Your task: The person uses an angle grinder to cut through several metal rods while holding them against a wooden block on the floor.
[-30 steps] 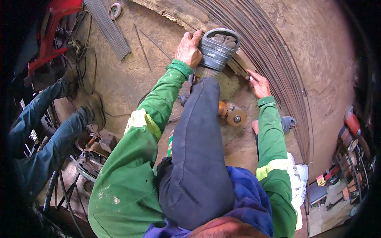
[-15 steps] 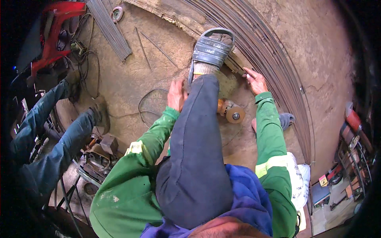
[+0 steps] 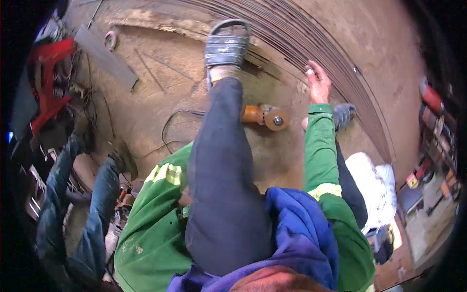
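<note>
My right hand (image 3: 319, 83) is raised at the right of my outstretched leg, beside a long bundle of thin metal rods (image 3: 311, 36). Its fingers are apart, and I see nothing held in them. My left hand is hidden behind my dark-trousered leg (image 3: 221, 141); only the green sleeve (image 3: 177, 158) shows going in there. An orange angle grinder (image 3: 255, 114) with a round brown disc (image 3: 277, 120) lies on the floor just right of that leg. My sandalled foot (image 3: 225, 51) rests over some short metal bars (image 3: 260, 62), partly hiding them.
Another person's legs (image 3: 99, 199) stand at the left, near a red metal frame (image 3: 48, 85). Flat metal strips (image 3: 106, 58) and a small ring-shaped roll (image 3: 111, 40) lie at the upper left. A black cable (image 3: 170, 124) loops from the grinder. White sacks (image 3: 362, 185) sit at the right.
My right hand has come away from the short bars and opened. My left hand has gone from beside the shin to behind the leg. The view has shifted, so the floor things sit elsewhere.
</note>
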